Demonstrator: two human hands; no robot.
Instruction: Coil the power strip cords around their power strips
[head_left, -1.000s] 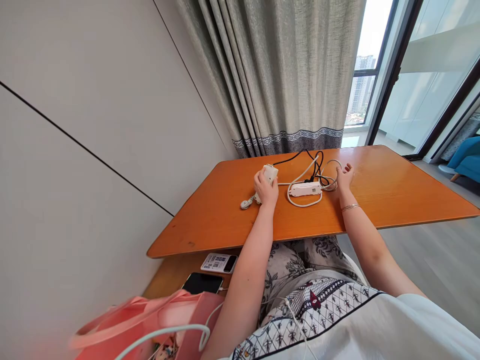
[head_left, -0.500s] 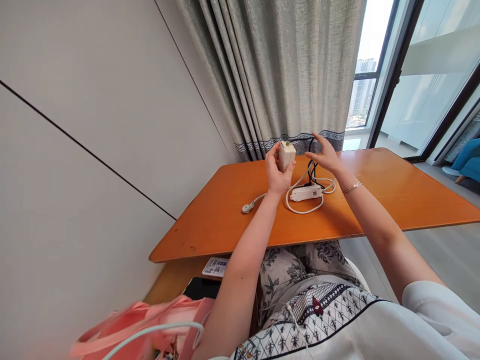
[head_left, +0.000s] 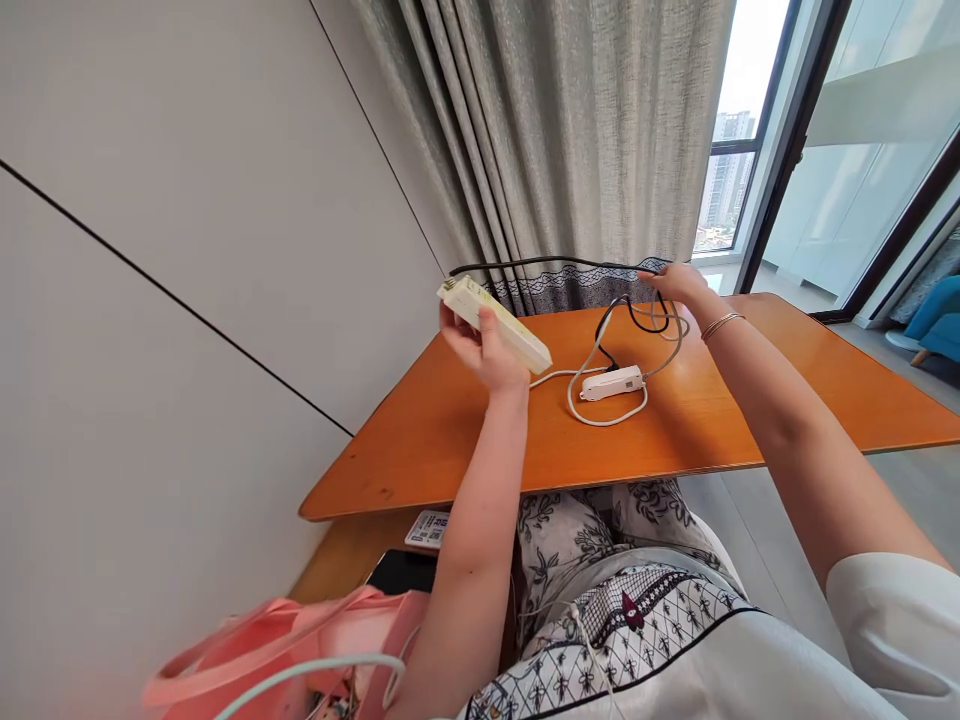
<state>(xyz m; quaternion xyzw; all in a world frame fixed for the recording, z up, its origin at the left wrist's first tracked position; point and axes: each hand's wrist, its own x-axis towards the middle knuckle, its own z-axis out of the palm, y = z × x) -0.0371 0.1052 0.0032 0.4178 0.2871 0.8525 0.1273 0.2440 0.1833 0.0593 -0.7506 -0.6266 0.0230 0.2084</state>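
My left hand (head_left: 484, 350) is closed round a long white power strip (head_left: 496, 324), held tilted in the air above the left part of the orange table (head_left: 450, 440). A black cord (head_left: 547, 262) runs from the strip's far end across to my right hand (head_left: 675, 283), which is raised over the table's back edge and pinches that cord. A bracelet sits on my right wrist. On the table between my hands lies a smaller white power strip (head_left: 612, 382) with a looped white cable (head_left: 592, 412).
A grey curtain (head_left: 570, 140) hangs behind the table, with a plain wall at the left and glass doors at the right. Below the table edge lie a black phone (head_left: 401, 572) and a small card (head_left: 429, 528). A pink bag (head_left: 300, 650) sits at the bottom left.
My left hand lifted the long white strip off the table, then swung it out to the left. My right hand rose from the table and took hold of the black cord, drawing it taut.
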